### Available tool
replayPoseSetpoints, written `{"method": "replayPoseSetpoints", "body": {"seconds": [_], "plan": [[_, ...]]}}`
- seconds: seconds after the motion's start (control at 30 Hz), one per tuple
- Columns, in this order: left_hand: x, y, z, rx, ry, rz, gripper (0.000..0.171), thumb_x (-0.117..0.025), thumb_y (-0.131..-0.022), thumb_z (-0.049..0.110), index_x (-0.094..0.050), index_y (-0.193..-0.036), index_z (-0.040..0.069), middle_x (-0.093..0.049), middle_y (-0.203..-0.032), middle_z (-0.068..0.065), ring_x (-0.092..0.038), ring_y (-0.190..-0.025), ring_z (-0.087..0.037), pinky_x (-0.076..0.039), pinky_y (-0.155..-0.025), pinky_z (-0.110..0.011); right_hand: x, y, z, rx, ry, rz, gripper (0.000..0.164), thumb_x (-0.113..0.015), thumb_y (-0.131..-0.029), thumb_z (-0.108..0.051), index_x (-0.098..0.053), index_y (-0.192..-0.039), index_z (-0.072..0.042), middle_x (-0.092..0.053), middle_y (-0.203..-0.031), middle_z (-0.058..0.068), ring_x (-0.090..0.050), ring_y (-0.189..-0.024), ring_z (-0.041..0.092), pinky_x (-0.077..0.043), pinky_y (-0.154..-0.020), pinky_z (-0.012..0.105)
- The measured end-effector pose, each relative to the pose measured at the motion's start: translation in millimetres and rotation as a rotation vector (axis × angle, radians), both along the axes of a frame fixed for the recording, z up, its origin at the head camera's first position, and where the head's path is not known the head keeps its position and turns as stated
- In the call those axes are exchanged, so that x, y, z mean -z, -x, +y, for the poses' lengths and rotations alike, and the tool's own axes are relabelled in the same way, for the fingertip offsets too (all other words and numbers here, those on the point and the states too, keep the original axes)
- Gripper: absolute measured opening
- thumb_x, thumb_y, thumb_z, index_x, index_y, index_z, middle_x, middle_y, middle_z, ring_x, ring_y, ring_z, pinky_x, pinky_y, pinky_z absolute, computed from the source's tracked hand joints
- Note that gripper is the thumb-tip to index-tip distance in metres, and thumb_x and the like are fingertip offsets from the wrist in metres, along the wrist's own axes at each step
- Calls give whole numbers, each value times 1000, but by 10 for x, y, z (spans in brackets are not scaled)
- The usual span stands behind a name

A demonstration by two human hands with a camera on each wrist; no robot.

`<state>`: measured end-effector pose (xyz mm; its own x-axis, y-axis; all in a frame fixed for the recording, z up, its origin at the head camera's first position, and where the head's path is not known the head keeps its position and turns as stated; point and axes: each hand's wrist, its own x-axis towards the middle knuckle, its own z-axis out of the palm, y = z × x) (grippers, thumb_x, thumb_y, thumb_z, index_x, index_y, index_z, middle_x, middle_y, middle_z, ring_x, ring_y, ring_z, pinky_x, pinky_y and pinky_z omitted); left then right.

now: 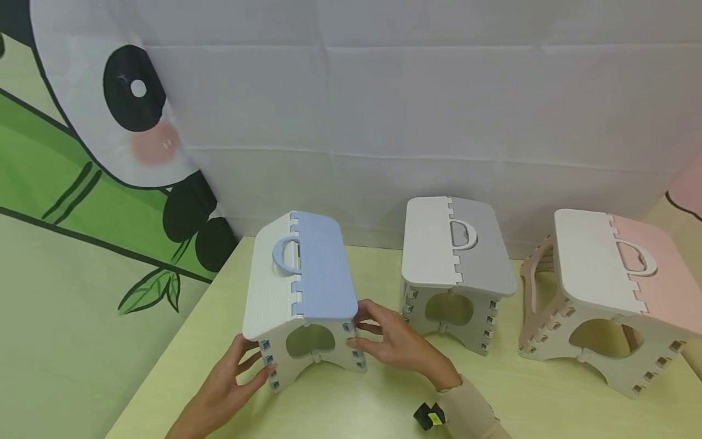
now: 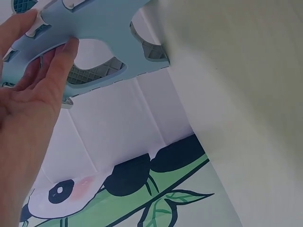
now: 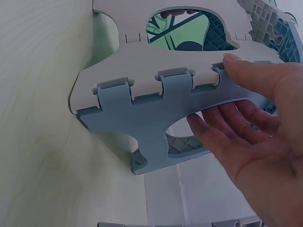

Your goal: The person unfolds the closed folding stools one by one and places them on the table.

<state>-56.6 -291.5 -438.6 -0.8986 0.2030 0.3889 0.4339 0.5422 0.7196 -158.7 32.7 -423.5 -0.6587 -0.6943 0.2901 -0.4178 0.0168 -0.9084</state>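
A white-and-blue folding step stool [image 1: 329, 268] stands unfolded at the left of the table, its blue loop handle [image 1: 278, 256] lying over the white half of the top. My left hand [image 1: 219, 390] holds its left side by the front edge, thumb at the front. On the opposite side, my right hand [image 1: 400, 342] grips the stool with its thumb on the hinged corner. Both wrist views show fingers bent into the oval cut-out of a blue side panel [image 2: 109, 28], and the right wrist view shows the interlocking hinges [image 3: 147, 89] below the thumb.
Farther right on the pale table [image 1: 351, 414] stand a white-and-grey folding stool [image 1: 428, 244] and a white-and-pink one [image 1: 584, 256], both unfolded. A small black object [image 1: 425, 417] is beside my right cuff. Behind hangs a printed cloth [image 1: 384, 122].
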Motion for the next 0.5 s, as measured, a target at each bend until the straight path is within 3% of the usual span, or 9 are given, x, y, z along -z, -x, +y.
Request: {"method": "replayPoseSetpoints", "body": {"seconds": [0.23,0.5], "plan": [[-17,0,4,7,-4,5,74,-79,-87,-3,-40,-148,9,-52,-138,5,-52,-124,4,-55,-94,-27,-15,-3,11,-10,-8,-26,46,-73,-95,-6,-53,-136,-6,-60,-127,9,-60,-122,25,-47,-108,33],[-23,-12,10,-26,40,11,73,-80,-87,0,-42,-148,12,-55,-137,-1,-54,-123,1,-57,-93,-34,-43,-11,20,-29,-23,-23,49,-73,-96,-7,-51,-140,-5,-59,-131,9,-58,-125,25,-45,-110,34]]}}
